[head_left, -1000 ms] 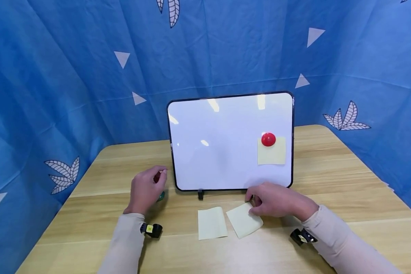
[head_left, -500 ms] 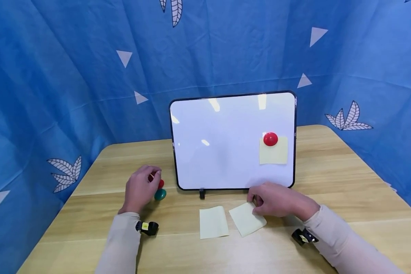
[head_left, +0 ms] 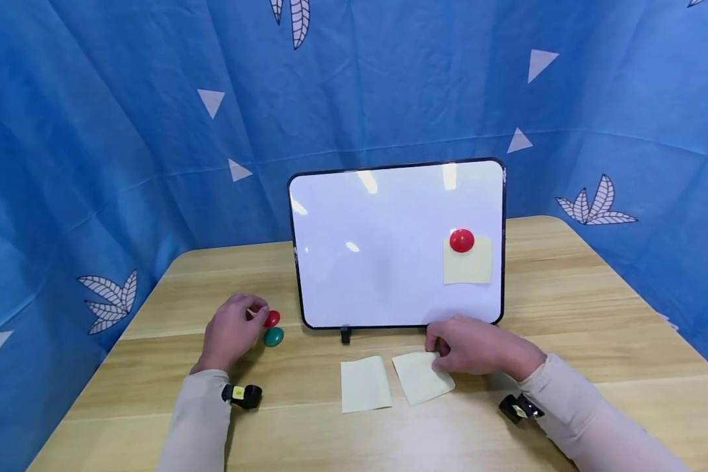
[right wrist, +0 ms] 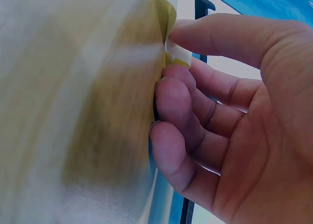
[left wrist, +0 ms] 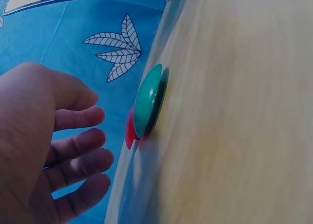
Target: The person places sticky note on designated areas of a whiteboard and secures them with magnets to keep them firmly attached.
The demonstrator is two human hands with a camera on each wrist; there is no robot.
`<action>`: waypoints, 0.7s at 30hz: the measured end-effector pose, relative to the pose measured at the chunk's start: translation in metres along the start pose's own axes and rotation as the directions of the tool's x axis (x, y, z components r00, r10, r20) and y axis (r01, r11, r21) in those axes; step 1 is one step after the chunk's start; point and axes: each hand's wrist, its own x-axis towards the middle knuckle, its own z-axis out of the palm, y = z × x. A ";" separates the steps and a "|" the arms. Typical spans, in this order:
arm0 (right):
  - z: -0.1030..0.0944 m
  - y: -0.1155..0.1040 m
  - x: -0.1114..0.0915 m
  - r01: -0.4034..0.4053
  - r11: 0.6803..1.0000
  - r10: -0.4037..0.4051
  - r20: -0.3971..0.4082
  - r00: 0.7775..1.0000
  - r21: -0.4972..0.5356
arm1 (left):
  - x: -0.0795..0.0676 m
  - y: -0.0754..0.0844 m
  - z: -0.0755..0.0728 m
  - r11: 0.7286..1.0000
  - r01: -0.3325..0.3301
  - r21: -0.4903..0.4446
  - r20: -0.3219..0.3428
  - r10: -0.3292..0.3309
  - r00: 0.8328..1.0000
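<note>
Your right hand (head_left: pixel 474 344), before the lower right corner of the whiteboard (head_left: pixel 383 242), has thumb and fingers clamped on a thin, pale yellow paper note (head_left: pixel 420 379), which bends under your thumb. A flat second note (head_left: pixel 366 385), its right side gently curled, lies in front of the whiteboard's lower edge. Your left hand (head_left: pixel 231 333), left of the whiteboard, has loosely bent fingers; thumb and index tips sit near each other with nothing visible between. A smooth, domed green disc (head_left: pixel 274 337) and a glossy red disc (head_left: pixel 272 318) lie between that hand and the whiteboard's lower left corner. In the left wrist view the green one hides most of the red; your right index fingertip is hidden behind paper in the right wrist view.
</note>
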 end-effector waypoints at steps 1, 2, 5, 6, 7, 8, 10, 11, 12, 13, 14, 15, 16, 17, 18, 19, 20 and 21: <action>0.000 0.000 0.000 0.000 1.000 0.000 0.002 1.000 -0.001 | 0.000 -0.001 0.000 1.000 0.010 0.001 0.015 -0.010 1.000; 0.000 0.000 0.001 -0.002 1.000 0.002 0.004 1.000 -0.003 | 0.000 -0.002 0.000 1.000 0.019 -0.001 0.031 -0.019 0.999; 0.000 -0.001 0.001 -0.006 1.000 0.006 0.007 1.000 -0.005 | 0.001 -0.005 0.000 0.999 0.033 -0.002 0.066 -0.033 0.997; 0.000 -0.001 0.001 -0.005 1.000 0.005 0.006 1.000 -0.005 | 0.001 -0.006 0.000 0.999 0.038 -0.006 0.075 -0.037 0.996; -0.001 -0.001 0.001 -0.004 1.000 0.004 0.006 1.000 -0.006 | 0.001 -0.007 0.000 0.999 0.043 -0.009 0.083 -0.042 0.996; -0.001 -0.001 0.001 -0.004 1.000 0.004 0.006 1.000 -0.005 | 0.002 -0.008 0.000 0.999 0.050 -0.014 0.093 -0.048 0.995; -0.001 -0.001 0.001 0.003 1.000 -0.003 0.002 1.000 -0.005 | 0.002 -0.010 0.000 0.998 0.059 -0.023 0.112 -0.056 0.992; -0.001 -0.002 0.000 0.004 1.000 -0.004 0.001 1.000 -0.005 | 0.002 -0.010 0.000 0.997 0.067 -0.030 0.123 -0.062 0.990; 0.000 -0.002 0.000 0.005 1.000 -0.005 -0.001 1.000 -0.005 | 0.002 -0.011 0.000 0.997 0.071 -0.037 0.133 -0.065 0.989; 0.000 -0.002 0.000 0.006 1.000 -0.006 -0.004 1.000 -0.004 | 0.003 -0.011 0.000 0.997 0.074 -0.039 0.141 -0.067 0.988; 0.000 -0.002 0.000 0.004 1.000 -0.004 -0.007 1.000 -0.004 | 0.003 -0.011 0.001 0.996 0.076 -0.044 0.149 -0.068 0.986; 0.000 -0.002 0.000 0.001 1.000 -0.001 -0.011 1.000 -0.005 | 0.003 -0.011 0.000 0.996 0.074 -0.046 0.155 -0.066 0.986; 0.000 -0.002 0.000 0.002 1.000 -0.002 -0.016 1.000 -0.005 | 0.003 -0.011 0.001 0.996 0.072 -0.054 0.166 -0.063 0.984; 0.000 -0.002 0.000 0.000 1.000 0.000 -0.019 1.000 -0.003 | 0.003 -0.011 0.001 0.995 0.071 -0.063 0.176 -0.059 0.983; 0.000 -0.002 -0.001 0.002 1.000 -0.002 -0.023 1.000 0.000 | 0.003 -0.011 0.001 0.995 0.070 -0.073 0.188 -0.055 0.981; 0.000 -0.002 -0.001 0.006 1.000 -0.006 -0.026 1.000 0.002 | 0.003 -0.011 0.001 0.994 0.071 -0.080 0.201 -0.054 0.978; 0.000 -0.002 -0.001 0.007 1.000 -0.007 -0.028 1.000 0.005 | 0.002 -0.011 0.001 0.993 0.073 -0.088 0.215 -0.052 0.975; 0.000 -0.002 -0.001 0.010 1.000 -0.010 -0.031 0.999 0.004 | 0.002 -0.011 0.001 0.993 0.072 -0.094 0.228 -0.049 0.972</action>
